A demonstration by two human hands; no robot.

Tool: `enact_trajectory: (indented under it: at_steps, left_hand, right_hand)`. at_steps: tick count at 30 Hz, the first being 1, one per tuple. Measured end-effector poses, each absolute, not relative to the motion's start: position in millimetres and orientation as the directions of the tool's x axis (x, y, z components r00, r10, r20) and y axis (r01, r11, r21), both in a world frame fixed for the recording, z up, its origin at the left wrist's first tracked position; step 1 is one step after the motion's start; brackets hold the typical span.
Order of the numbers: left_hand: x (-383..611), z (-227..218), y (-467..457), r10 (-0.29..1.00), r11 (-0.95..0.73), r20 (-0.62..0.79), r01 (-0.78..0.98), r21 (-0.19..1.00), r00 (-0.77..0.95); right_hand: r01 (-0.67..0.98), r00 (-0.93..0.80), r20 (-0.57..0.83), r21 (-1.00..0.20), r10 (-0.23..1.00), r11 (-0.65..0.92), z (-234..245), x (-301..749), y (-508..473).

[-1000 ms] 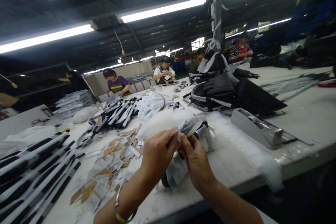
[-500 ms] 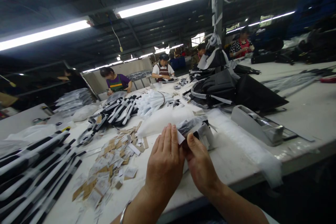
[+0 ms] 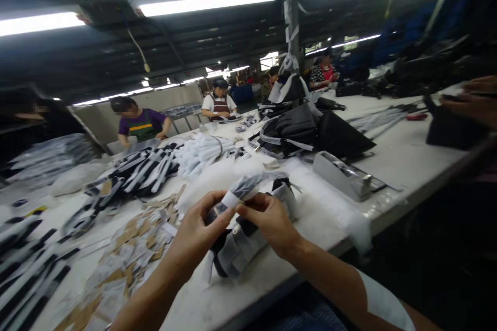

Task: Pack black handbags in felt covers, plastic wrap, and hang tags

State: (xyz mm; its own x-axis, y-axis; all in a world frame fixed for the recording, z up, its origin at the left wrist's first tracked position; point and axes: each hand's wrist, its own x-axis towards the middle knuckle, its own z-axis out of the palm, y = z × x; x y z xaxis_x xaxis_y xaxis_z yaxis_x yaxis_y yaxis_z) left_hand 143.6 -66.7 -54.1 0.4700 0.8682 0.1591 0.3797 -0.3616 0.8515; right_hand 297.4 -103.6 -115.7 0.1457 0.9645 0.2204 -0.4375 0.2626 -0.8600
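My left hand point(image 3: 207, 225) is closed on a white band point(image 3: 232, 199) that wraps a handle covered in clear grey plastic point(image 3: 248, 182). Thumb and fingers of my right hand point(image 3: 272, 222) pinch the same band from the other side, close to the left fingertips. Under both hands, a dark piece, perhaps a bag, lies near the table edge in pale, translucent wrapping point(image 3: 236, 258). My fingers cover part of the handle. A sheet of white foam point(image 3: 209, 178) lies just behind.
Paper and cardboard scraps point(image 3: 132, 248) litter the table to the left, beside black-and-white strips point(image 3: 23, 264). A grey tape dispenser point(image 3: 341, 176) stands at right, before black bags point(image 3: 295, 126). Co-workers point(image 3: 142, 121) sit across the table; another person's hand point(image 3: 471, 101) shows at far right.
My hands have gone from pressed flat together around the white band to pinching it. The wrapped piece beneath is more visible. The view has turned right, and another person's hands have appeared there.
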Motion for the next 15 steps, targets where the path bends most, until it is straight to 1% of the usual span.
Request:
enact_trajectory:
  at_steps: [2, 3, 4, 5, 6, 7, 8, 9, 11, 13, 15]
  left_hand:
    - [144.6, -58.5, -65.5, 0.896, -0.34, 0.151, 0.427, 0.838, 0.417]
    - [143.9, -60.8, -64.5, 0.905, -0.338, 0.155, 0.444, 0.83, 0.397]
    - [142.5, -63.1, -62.9, 0.91, -0.337, 0.159, 0.461, 0.821, 0.384]
    - [140.7, -65.4, -61.0, 0.914, -0.337, 0.16, 0.477, 0.812, 0.373]
    - [138.7, -67.5, -58.8, 0.917, -0.334, 0.157, 0.494, 0.802, 0.366]
    - [136.8, -69.5, -56.7, 0.921, -0.329, 0.15, 0.51, 0.795, 0.361]
    - [135.2, -71.3, -54.6, 0.923, -0.324, 0.143, 0.522, 0.789, 0.356]
    - [133.9, -72.8, -53.0, 0.927, -0.316, 0.136, 0.532, 0.785, 0.349]
    - [132.9, -74.5, -50.9, 0.934, -0.301, 0.129, 0.541, 0.786, 0.333]
    - [133.7, -74.6, -50.4, 0.937, -0.294, 0.125, 0.54, 0.788, 0.328]
    - [135.7, -73.6, -50.7, 0.935, -0.297, 0.123, 0.545, 0.784, 0.332]
  right_hand:
    - [-0.338, 0.09, 0.259, -0.9, 0.962, 0.274, -123.1, 307.5, -98.5]
    - [-0.253, 0.064, 0.274, -0.926, 0.96, 0.281, -127.4, 317.7, -96.2]
    - [-0.133, 0.062, 0.286, -0.947, 0.956, 0.292, -131.8, 332.5, -94.5]
    - [0.035, 0.097, 0.297, -0.955, 0.95, 0.295, -136.2, 351.9, -93.6]
    - [0.216, 0.153, 0.315, -0.936, 0.937, 0.279, -140.1, 376.1, -93.6]
    - [0.415, 0.247, 0.358, -0.879, 0.901, 0.235, -143.7, 404.4, -94.6]
    - [0.593, 0.348, 0.395, -0.795, 0.85, 0.127, -146.6, 435.8, -96.4]
    - [0.643, 0.422, 0.399, -0.765, 0.814, 0.042, -149.1, 468.9, -98.9]
    - [0.679, 0.534, 0.392, -0.727, 0.749, -0.103, -153.1, 533.7, -105.3]
    - [0.684, 0.614, 0.362, -0.687, 0.702, -0.244, -157.6, 587.3, -112.7]
    - [0.664, 0.667, 0.299, -0.654, 0.683, -0.362, -164.1, 623.6, -119.4]
